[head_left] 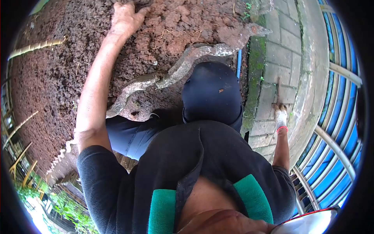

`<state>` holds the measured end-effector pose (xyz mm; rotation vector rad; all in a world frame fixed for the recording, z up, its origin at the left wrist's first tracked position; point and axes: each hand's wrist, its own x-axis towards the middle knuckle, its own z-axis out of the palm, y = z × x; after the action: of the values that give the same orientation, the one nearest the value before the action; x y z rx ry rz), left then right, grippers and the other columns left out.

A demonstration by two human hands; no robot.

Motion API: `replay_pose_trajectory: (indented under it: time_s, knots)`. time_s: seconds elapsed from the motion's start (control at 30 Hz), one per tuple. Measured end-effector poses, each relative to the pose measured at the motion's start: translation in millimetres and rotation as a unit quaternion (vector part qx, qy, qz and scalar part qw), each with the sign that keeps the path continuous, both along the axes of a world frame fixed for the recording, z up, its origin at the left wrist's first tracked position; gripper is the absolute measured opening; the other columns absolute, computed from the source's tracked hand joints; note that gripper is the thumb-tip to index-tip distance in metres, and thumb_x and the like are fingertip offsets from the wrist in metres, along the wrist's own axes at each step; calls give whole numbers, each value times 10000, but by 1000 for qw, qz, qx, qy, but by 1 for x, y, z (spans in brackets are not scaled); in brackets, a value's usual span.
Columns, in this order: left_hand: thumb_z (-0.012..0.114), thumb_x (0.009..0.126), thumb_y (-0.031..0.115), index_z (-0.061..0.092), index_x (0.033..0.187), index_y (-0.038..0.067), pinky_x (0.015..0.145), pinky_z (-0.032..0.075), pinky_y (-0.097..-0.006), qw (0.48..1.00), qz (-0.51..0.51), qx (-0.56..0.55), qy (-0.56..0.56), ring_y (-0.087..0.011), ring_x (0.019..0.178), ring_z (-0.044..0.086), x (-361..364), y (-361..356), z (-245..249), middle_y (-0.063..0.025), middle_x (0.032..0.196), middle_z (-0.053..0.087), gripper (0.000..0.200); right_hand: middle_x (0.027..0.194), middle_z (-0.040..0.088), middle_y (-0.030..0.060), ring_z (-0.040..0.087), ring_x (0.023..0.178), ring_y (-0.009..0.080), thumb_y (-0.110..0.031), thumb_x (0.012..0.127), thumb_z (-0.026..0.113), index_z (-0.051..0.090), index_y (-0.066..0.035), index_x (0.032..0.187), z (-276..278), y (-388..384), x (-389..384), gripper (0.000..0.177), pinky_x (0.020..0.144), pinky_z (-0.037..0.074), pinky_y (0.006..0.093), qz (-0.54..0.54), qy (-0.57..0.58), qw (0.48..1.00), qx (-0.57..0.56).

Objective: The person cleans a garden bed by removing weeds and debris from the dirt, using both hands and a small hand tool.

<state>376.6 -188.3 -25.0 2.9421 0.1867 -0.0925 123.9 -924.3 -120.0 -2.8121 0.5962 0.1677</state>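
Observation:
My bare left hand [126,17] reaches forward onto the loose reddish-brown soil [167,19], its thumb spread away from the fingers. The fingertips are partly lost at the soil, and nothing shows in this hand. Over the paving on the right is my right hand [280,115], in a soiled whitish glove with a red band at the wrist. Its fingers are closed round a thin brown rod-like tool [278,89] that points away from me. The kind of tool is too small to make out.
A winding stone-like border [181,70] crosses the soil before my knees. Brick paving [290,41] with a mossy edge runs along the right, beside a blue and white slatted fence [339,113]. A blue pipe [239,62] stands near my knee. Bamboo poles [39,47] lie left.

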Motion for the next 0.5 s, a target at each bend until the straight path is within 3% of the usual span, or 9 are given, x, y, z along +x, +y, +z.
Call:
replay_pose_trajectory:
  time_s: [0.03, 0.07, 0.1, 0.2, 0.23, 0.3, 0.37, 0.43, 0.5]
  knots:
    - [636, 914, 513, 571, 1354, 71, 997, 492, -466, 998, 1, -22, -52, -385, 1162, 535, -15, -10, 8, -304, 1265, 517, 627, 1009, 677, 179, 621, 875, 309, -370, 865, 694, 627, 17, 1049, -29, -33, 2, 433, 812, 488, 382, 1, -22, 999, 35]
    - [637, 915, 511, 564, 1362, 68, 1002, 481, -449, 998, -29, -33, -37, -372, 1159, 527, -21, -11, 13, -277, 1275, 508, 634, 1096, 661, 156, 585, 933, 265, -395, 858, 678, 652, 13, 1119, -12, -21, 23, 485, 873, 461, 360, -174, -9, 955, 239]
    - [637, 916, 509, 556, 1370, 65, 1008, 470, -433, 997, -62, -45, -19, -358, 1156, 519, -26, -13, 21, -249, 1284, 499, 641, 1050, 672, 168, 585, 910, 254, -441, 863, 648, 678, -3, 1151, -4, -38, 42, 526, 899, 450, 356, -133, 17, 988, 79]
    - [774, 837, 363, 532, 1325, -51, 942, 421, -427, 925, -129, -354, -55, -344, 1141, 487, -47, -64, 75, -222, 1165, 495, 684, 1124, 694, 210, 641, 1071, 347, -416, 913, 554, 688, -54, 1198, 111, 73, 101, 480, 944, 466, 403, -156, 12, 988, 6]
    - [809, 795, 452, 517, 1362, -18, 969, 411, -406, 962, -120, -245, 27, -314, 1121, 474, -43, -82, 101, -158, 1163, 441, 792, 1155, 692, 194, 644, 1081, 334, -391, 932, 535, 689, -58, 1204, 131, 94, 118, 456, 951, 471, 387, -162, 30, 986, -4]
    - [815, 795, 380, 565, 1339, 26, 1015, 405, -373, 933, -182, -305, 50, -297, 1160, 488, -38, -119, 104, -149, 1189, 537, 695, 1178, 682, 191, 640, 1112, 312, -339, 948, 557, 687, -60, 1209, 147, 119, 139, 404, 979, 469, 370, -7, -117, 991, 68]
    - [682, 891, 484, 590, 1261, -16, 937, 479, -397, 896, -319, -293, -93, -309, 1120, 552, -31, -153, 67, -169, 1096, 532, 629, 1175, 682, 173, 630, 1144, 281, -266, 940, 618, 708, -54, 1147, 176, 192, 161, 309, 974, 484, 363, 17, -207, 967, 145]
    - [685, 905, 425, 553, 1365, 50, 962, 453, -419, 904, -297, -305, 25, -296, 1124, 509, -37, -184, 72, -176, 1122, 499, 608, 1135, 694, 138, 641, 1123, 277, -190, 904, 671, 721, -65, 1076, 209, 256, 173, 218, 954, 505, 358, 204, -282, 936, 59]
    - [687, 919, 319, 604, 1262, 28, 975, 465, -386, 915, -285, -286, -4, -284, 1103, 539, -45, -192, 66, -153, 1078, 522, 458, 1101, 699, 99, 642, 1119, 278, -148, 901, 653, 726, -85, 1035, 230, 297, 193, 165, 938, 518, 354, 367, -341, 865, 22]
